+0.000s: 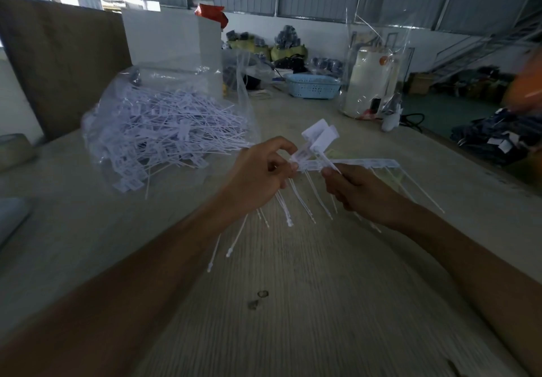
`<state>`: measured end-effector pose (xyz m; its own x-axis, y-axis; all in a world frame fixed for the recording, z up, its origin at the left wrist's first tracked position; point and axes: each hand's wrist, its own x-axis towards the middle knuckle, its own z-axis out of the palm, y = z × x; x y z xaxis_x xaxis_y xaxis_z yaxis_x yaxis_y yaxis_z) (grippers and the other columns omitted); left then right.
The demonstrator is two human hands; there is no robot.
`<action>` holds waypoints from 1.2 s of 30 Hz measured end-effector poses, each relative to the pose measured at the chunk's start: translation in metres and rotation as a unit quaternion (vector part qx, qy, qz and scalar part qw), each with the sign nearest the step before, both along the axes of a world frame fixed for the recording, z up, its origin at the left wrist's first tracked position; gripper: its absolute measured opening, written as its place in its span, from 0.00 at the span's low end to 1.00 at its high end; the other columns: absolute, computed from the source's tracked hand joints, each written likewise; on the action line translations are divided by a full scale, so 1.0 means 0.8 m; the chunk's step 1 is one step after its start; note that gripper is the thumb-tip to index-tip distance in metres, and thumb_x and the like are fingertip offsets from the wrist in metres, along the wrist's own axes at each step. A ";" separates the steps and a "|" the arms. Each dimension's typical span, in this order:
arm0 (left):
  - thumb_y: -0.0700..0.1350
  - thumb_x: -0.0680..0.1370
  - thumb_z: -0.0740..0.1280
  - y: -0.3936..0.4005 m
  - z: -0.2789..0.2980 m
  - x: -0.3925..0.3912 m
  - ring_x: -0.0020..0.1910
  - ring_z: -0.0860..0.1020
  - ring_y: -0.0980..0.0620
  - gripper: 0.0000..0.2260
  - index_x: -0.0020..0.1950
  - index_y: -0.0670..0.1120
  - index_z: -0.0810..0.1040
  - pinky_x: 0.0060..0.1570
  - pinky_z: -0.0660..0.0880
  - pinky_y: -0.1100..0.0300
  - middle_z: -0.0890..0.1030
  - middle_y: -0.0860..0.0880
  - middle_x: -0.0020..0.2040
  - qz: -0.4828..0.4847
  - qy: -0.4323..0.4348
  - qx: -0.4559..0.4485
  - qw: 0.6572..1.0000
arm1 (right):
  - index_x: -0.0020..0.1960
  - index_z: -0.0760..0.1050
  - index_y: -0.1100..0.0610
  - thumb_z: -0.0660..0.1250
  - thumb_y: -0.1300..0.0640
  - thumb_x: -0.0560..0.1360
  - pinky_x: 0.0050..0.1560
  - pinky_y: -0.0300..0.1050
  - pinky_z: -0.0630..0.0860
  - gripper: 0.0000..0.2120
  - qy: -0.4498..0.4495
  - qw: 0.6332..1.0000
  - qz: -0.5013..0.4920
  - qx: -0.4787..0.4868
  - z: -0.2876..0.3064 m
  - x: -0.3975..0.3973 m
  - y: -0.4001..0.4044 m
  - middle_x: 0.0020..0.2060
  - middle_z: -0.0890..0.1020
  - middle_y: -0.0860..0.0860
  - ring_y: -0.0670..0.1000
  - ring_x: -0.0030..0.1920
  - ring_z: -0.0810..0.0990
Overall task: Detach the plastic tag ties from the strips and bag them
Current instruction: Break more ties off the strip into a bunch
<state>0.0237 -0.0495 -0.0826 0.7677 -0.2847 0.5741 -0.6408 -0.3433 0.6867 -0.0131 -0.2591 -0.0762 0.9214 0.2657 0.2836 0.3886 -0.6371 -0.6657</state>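
The left hand point(261, 171) has its fingertips curled and pinched on the near end of the white strip point(352, 163), with a bunch of loosened tag ties point(318, 137) fanning up toward one o'clock from that pinch. The right hand point(356, 187) closes thumb and forefinger on the stem of one tie just beside it, the remaining fingers folded under. The strip runs toward three o'clock from the hands, thin tails hanging below it over the wooden table point(293, 303).

At ten o'clock lies the clear plastic bag point(164, 130), open-mouthed and already heaped with detached ties, so I judge much work done; this strip still carries several ties, none yet bagged.

The small tags bear faint print, too blurred to read.
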 end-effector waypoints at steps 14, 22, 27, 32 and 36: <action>0.38 0.78 0.69 -0.009 0.000 0.000 0.30 0.82 0.53 0.04 0.44 0.43 0.81 0.30 0.72 0.68 0.84 0.50 0.37 -0.032 0.003 0.006 0.999 | 0.37 0.68 0.57 0.54 0.58 0.84 0.30 0.36 0.61 0.18 -0.077 0.994 -0.070 -0.031 0.013 0.007 -0.014 0.30 0.70 0.51 0.41 0.27 0.66; 0.42 0.70 0.79 0.001 0.001 0.000 0.37 0.81 0.61 0.08 0.45 0.47 0.82 0.38 0.76 0.68 0.83 0.56 0.36 0.007 -0.062 0.015 0.998 | 0.41 0.74 0.59 0.60 0.53 0.83 0.26 0.40 0.58 0.15 0.030 0.972 -0.123 0.197 0.013 0.009 -0.024 0.24 0.66 0.46 0.46 0.25 0.61; 0.43 0.66 0.81 -0.013 0.001 -0.009 0.37 0.81 0.56 0.13 0.46 0.46 0.82 0.38 0.77 0.62 0.83 0.53 0.37 -0.022 -0.083 0.000 0.996 | 0.47 0.78 0.60 0.68 0.41 0.74 0.23 0.38 0.56 0.20 0.175 0.948 -0.001 0.266 0.006 -0.004 0.009 0.26 0.62 0.47 0.45 0.25 0.59; 0.41 0.71 0.78 -0.014 0.004 -0.014 0.41 0.82 0.60 0.12 0.50 0.45 0.79 0.40 0.75 0.70 0.84 0.54 0.42 -0.044 -0.082 0.028 0.995 | 0.48 0.74 0.59 0.66 0.49 0.79 0.26 0.41 0.53 0.12 0.181 0.943 -0.002 0.279 0.003 -0.008 0.018 0.28 0.61 0.48 0.45 0.26 0.57; 0.34 0.73 0.69 -0.007 0.003 -0.011 0.52 0.82 0.58 0.18 0.60 0.48 0.78 0.48 0.79 0.63 0.84 0.52 0.52 -0.025 -0.109 0.093 0.989 | 0.49 0.78 0.62 0.64 0.52 0.80 0.28 0.43 0.53 0.13 0.158 0.940 -0.055 0.299 0.006 -0.005 0.009 0.26 0.62 0.47 0.46 0.26 0.59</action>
<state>0.0149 -0.0552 -0.0806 0.6138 -0.4353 0.6586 -0.7860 -0.4158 0.4576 -0.0173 -0.2516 -0.0712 0.9971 0.0450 0.0606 0.0663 -0.1380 -0.9882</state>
